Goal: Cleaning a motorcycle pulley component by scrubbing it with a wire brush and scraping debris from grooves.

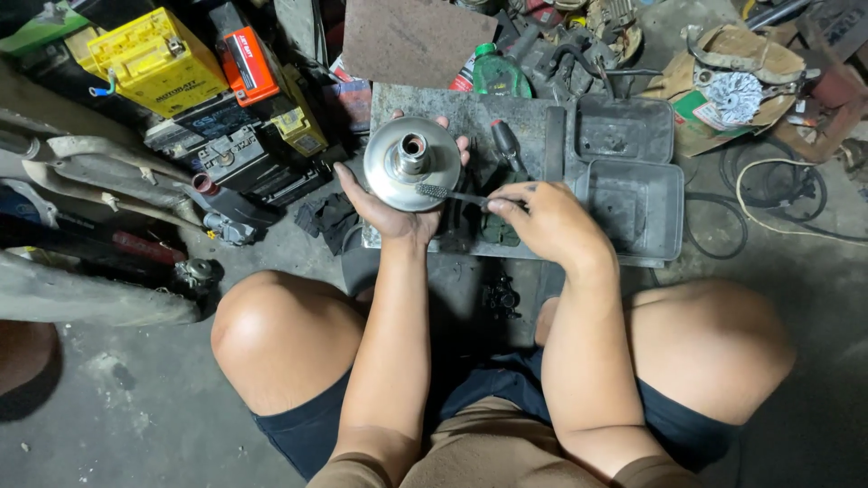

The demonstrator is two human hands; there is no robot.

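My left hand (391, 210) cups a round shiny metal disc with a raised hub (412, 163) from underneath, holding it face up above a grey metal plate (452, 113). My right hand (542, 221) grips a thin dark brush-like tool (452, 194) whose tip rests on the disc's near rim. My bare knees flank both forearms.
Two grey metal trays (637, 203) sit to the right of the plate. A screwdriver with a dark handle (504, 143) and a green bottle (499, 77) lie beyond. Yellow and orange batteries (163, 59) and exhaust pipes (108, 172) crowd the left. Cables (778, 190) coil at right.
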